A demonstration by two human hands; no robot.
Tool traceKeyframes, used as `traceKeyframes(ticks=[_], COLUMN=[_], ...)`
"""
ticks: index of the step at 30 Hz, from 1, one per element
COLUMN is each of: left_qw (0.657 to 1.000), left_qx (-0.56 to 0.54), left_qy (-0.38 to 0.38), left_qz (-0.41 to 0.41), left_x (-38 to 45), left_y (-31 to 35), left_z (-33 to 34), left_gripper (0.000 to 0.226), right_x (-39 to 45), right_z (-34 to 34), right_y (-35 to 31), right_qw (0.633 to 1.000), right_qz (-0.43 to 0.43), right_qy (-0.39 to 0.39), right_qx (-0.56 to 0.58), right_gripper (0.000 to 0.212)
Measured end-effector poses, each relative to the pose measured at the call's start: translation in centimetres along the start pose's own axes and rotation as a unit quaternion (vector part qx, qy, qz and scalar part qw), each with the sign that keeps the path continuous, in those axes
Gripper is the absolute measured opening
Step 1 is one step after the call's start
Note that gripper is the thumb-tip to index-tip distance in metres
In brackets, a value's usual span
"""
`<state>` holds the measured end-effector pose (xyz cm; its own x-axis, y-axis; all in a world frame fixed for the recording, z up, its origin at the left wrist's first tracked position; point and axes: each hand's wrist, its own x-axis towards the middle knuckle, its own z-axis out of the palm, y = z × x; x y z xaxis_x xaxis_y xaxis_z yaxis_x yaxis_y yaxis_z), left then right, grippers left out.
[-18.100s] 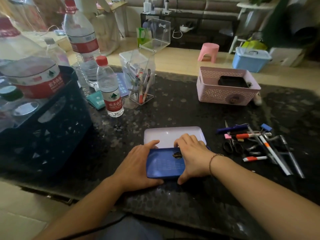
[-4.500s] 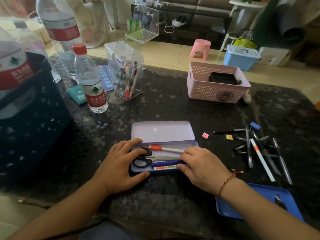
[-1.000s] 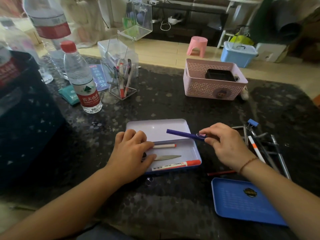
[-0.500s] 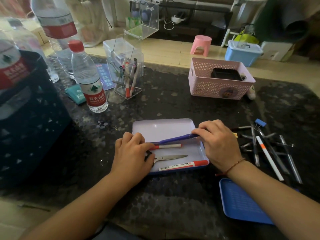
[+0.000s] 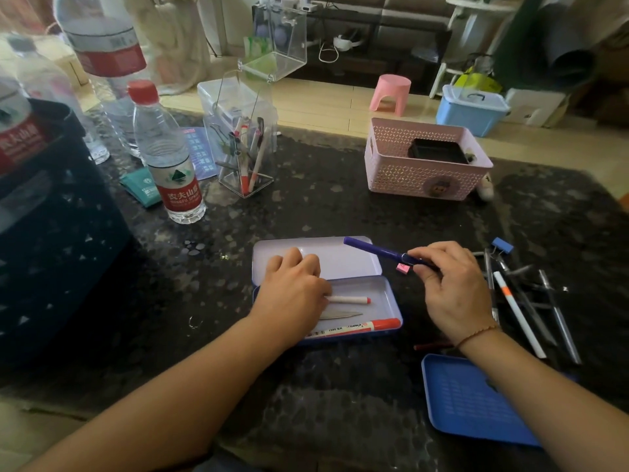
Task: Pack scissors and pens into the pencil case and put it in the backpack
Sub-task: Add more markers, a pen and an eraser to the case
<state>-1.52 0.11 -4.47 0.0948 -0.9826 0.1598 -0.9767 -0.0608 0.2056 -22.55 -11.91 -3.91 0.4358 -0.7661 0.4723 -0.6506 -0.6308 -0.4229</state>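
Packing step: right hand pinches purple pen; left hand rests, fingers loosely curled, on pencil case. Next: lay pen inside.

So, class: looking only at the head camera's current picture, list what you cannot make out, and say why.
- Scissors: only the blade tip shows; the left hand covers the handles.
- Backpack: not visible in the head view.
- Marker label: print too small to read.
- Blue tray: far corner hidden by the right forearm.
- Purple pen: rear end hidden in the right hand.
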Motion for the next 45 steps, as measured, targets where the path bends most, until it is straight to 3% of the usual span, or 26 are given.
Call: traceKeyframes(ticks=[3,8,17,24,30,32,39,45], left_qw=[1.000,0.997,0.990,0.985,0.983,0.982,0.980,0.984], left_qx=[0.002,-0.032,-0.114,-0.164,-0.164,-0.159,-0.187,-0.158], left_qy=[-0.008,0.042,-0.076,-0.058,0.061,0.066,0.048,0.076], left_qz=[0.020,0.062,0.039,0.018,-0.047,-0.072,-0.054,-0.031], left_x=[0.2,-0.3,-1.3,-2.6,-4.9,-5.5,-5.7,-5.8], left_y=[0.0,0.8,0.2,-1.3,-2.7,-3.6,-4.3,-3.7], left_z=[0.1,-0.3,-0.3,-0.6,-0.2,0.0,0.3,0.3], left_gripper=[0.025,0.017,0.024,0.011,0.009,0.013,0.015,0.018], right_x=[0.0,0.1,-0.4,-1.0,-0.8,-0.6,0.0,-0.8], right_z=[-0.3,-0.5,-0.3,0.2,2.3,3.0,5.1,4.4], right_y=[0.1,-0.1,-0.3,-1.0,-2.6,-2.9,-4.3,-6.0], right_qw=[1.000,0.999,0.999,0.990,0.968,0.964,0.960,0.954], right_qz=[0.007,0.020,0.007,-0.120,-0.196,-0.209,-0.216,-0.214], right_qy=[0.000,0.010,-0.003,-0.069,-0.122,-0.126,-0.172,-0.207], right_qx=[0.002,0.024,0.043,-0.032,-0.099,-0.106,-0.050,0.031], right_gripper=[0.021,0.022,0.021,0.019,0.021,0.020,0.008,0.017])
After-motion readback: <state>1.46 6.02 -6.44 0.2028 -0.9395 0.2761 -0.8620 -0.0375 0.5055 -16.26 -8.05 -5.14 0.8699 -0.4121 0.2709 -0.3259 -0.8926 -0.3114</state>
